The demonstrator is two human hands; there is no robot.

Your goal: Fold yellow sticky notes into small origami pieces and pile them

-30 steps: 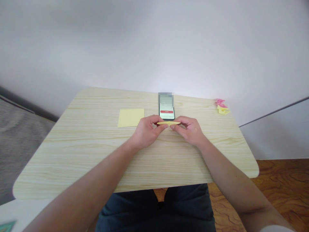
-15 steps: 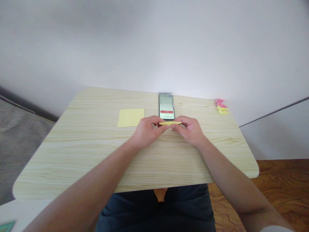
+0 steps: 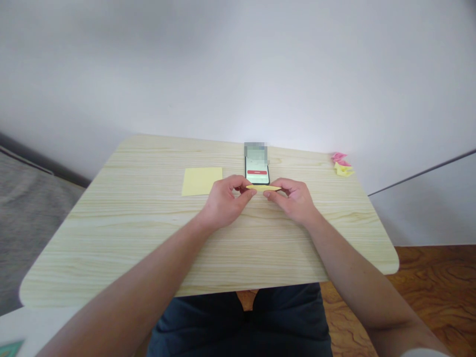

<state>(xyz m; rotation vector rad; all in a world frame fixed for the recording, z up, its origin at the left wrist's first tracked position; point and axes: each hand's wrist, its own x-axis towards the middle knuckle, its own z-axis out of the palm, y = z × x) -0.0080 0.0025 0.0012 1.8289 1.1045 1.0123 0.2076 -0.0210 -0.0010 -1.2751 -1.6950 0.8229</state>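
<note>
folded yellow paper spans between both hands, just in front of phone — pinched at each end. left hand grips left end with thumb and fingers, right hand clamps right end. phone screen lit, red bar, writing unreadable. yellow pad left of phone — on table.

Soft even daylight, bowed edges

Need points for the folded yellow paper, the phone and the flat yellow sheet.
folded yellow paper (image 3: 263, 188), head view, on its visible middle between the fingertips.
phone (image 3: 257, 171), head view, on the lit screen.
flat yellow sheet (image 3: 202, 180), head view, on its centre.
</note>
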